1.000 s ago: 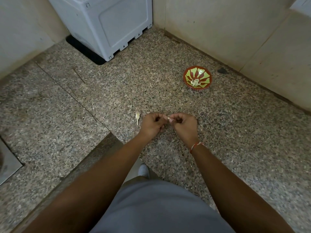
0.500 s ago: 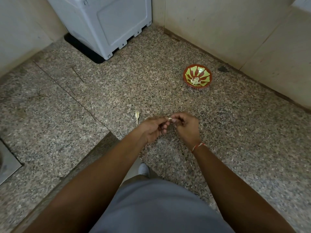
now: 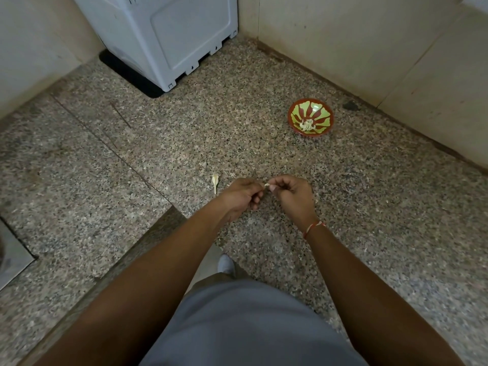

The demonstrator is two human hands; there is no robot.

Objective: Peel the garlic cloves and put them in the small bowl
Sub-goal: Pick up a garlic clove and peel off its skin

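Observation:
A pale garlic clove [image 3: 267, 184] shows between the fingertips of both my hands over the speckled granite counter. My left hand [image 3: 241, 194] pinches it from the left and my right hand [image 3: 291, 192] pinches it from the right, fingers curled. Most of the clove is hidden by my fingers. The small red bowl with green petal pattern [image 3: 317, 107] stands farther back on the right and holds several peeled cloves [image 3: 306, 125]. A garlic stem piece [image 3: 215, 180] lies on the counter just left of my left hand.
A white appliance [image 3: 169, 35] on a black mat stands in the back corner. Tiled walls close off the back and right. The counter edge [image 3: 148, 233] drops off below my left arm. A metal sink edge [image 3: 10, 260] shows at the far left.
My hands have drawn slightly apart and my left hand's fingers have loosened a little, so the clove's tip now shows between the fingertips. The bowl and the stem piece have stayed put.

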